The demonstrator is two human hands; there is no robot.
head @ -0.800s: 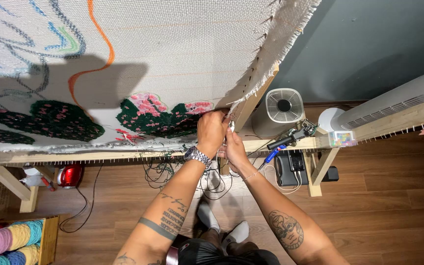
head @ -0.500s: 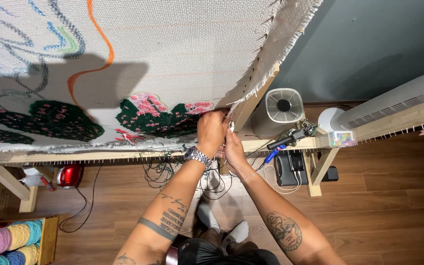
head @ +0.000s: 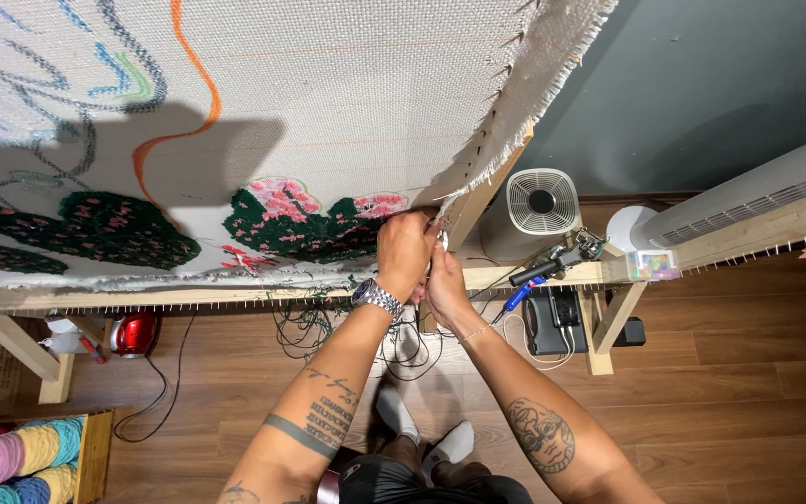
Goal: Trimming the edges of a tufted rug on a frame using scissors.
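Hardly any shift: both hands (head: 422, 261) pinched, prob. on cloth edge (head: 440, 201) by frame corner (head: 464, 219).

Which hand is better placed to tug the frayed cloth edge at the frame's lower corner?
Left, probably. The left hand already lies on the white woven cloth at the wooden frame corner; the right hand sits just below it.

Wooden frame (head: 478, 201) and cloth (head: 328, 103) crowd above; floor (head: 729, 392) open.
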